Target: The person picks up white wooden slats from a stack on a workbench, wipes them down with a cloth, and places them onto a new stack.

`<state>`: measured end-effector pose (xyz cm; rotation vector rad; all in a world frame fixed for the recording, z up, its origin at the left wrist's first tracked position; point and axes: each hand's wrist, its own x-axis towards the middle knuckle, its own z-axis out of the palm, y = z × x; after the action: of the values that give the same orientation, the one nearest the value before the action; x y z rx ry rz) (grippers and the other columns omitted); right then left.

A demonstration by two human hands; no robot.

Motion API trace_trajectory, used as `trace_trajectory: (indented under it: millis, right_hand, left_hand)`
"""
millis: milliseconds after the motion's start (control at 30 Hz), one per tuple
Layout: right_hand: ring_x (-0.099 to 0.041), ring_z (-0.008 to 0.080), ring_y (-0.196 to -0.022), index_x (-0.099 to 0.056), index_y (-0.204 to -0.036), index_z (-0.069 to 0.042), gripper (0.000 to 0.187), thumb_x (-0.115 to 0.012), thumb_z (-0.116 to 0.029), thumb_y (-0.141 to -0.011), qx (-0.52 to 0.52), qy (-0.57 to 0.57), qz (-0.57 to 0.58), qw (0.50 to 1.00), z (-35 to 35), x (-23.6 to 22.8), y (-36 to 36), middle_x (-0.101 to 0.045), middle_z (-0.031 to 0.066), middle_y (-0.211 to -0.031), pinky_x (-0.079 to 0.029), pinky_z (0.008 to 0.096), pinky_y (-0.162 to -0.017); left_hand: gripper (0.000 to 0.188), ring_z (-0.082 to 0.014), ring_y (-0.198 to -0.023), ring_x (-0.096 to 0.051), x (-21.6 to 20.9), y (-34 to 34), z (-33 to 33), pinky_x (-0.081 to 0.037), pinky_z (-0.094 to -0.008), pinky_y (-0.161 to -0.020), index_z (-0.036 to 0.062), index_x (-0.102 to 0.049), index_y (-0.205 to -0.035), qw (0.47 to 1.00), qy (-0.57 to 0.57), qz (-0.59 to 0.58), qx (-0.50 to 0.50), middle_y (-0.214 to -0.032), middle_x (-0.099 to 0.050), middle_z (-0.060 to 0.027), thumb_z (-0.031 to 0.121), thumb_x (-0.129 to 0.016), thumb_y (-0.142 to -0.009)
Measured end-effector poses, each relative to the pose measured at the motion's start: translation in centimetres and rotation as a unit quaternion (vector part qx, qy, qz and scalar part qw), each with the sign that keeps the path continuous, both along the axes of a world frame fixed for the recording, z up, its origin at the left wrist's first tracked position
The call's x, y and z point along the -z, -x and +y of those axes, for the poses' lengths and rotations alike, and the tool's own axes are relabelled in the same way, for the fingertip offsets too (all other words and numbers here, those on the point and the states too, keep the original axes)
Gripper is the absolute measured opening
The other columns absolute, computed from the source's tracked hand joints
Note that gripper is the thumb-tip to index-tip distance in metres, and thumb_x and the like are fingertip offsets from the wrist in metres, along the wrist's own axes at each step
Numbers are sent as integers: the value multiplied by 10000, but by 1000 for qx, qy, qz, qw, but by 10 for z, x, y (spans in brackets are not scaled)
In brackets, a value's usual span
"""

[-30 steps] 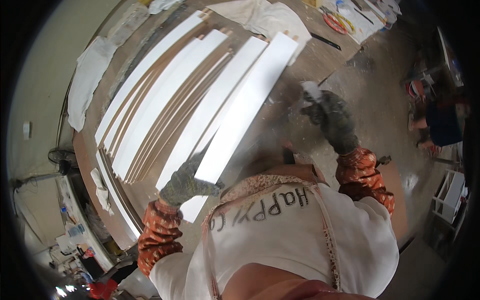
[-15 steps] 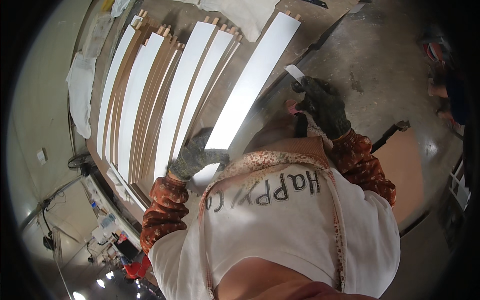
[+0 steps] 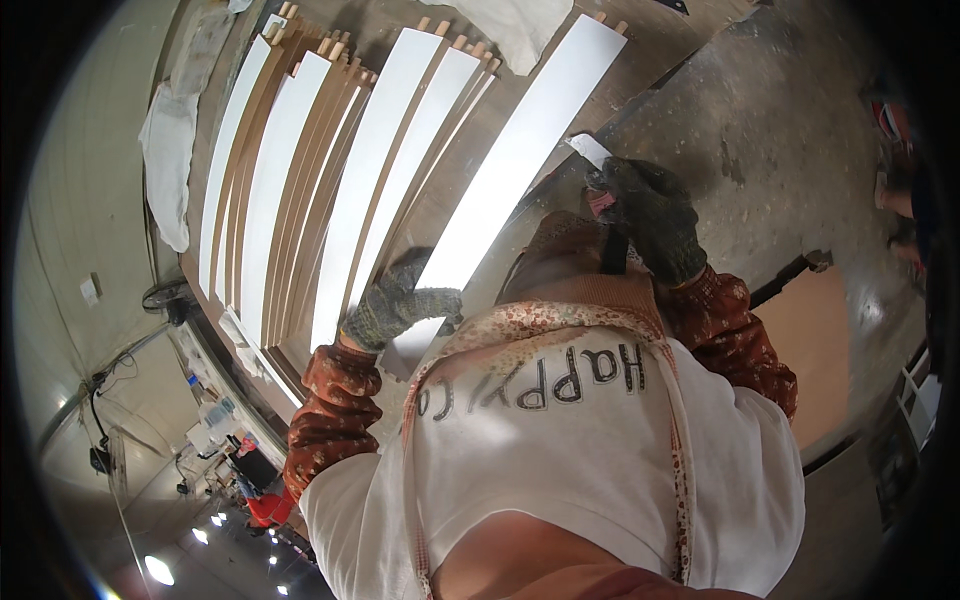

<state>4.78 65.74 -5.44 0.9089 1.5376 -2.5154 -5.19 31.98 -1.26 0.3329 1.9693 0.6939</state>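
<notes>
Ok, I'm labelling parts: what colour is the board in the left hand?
The board is white on top, best seen in the head view.

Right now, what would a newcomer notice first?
The long white board slanting up the middle, its near end in the gloved left hand. Then the row of boards left of it, pegs at the far ends. Right of it, the gloved right hand holds a flat white piece.

Dark lettering (image 3: 603, 368); upside down; white top (image 3: 560, 455)
</notes>
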Motion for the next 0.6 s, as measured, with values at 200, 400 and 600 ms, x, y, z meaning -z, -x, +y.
trace_trajectory:
  millis: [200, 400, 600]
  right_hand:
    - [-592, 116, -752, -593, -1008, 12, 244, -583, -174, -850, 26, 37, 77, 996, -7, 13, -1, -621, 81, -892, -498, 244, -606]
    - [-579, 95, -702, -630, -938, -9, 194, -575, -176, -856, -84, -247, 128, 957, -9, 6, -3, -632, 53, -829, -482, 226, -578]
    - [-536, 55, -639, -632, -936, -41, 139, -580, -114, -829, -23, -235, 127, 963, 6, 23, 13, -637, 28, -839, -443, 202, -543]
  left_hand:
    - [592, -248, -992, -525, -12, -5, 11, -437, -337, -848, -1, -537, -1127, 999, -45, -6, -20, -1072, -549, -148, 360, -735, -702]
    - [590, -188, -914, -528, -33, 4, 35, -452, -323, -798, -16, -524, -1112, 997, -66, -23, -23, -974, -547, -112, 323, -760, -691]
    - [828, -233, -1056, -502, -26, 8, 25, -394, -356, -930, -29, -388, -1256, 989, -16, 74, 128, -1134, -508, -188, 381, -777, -651]
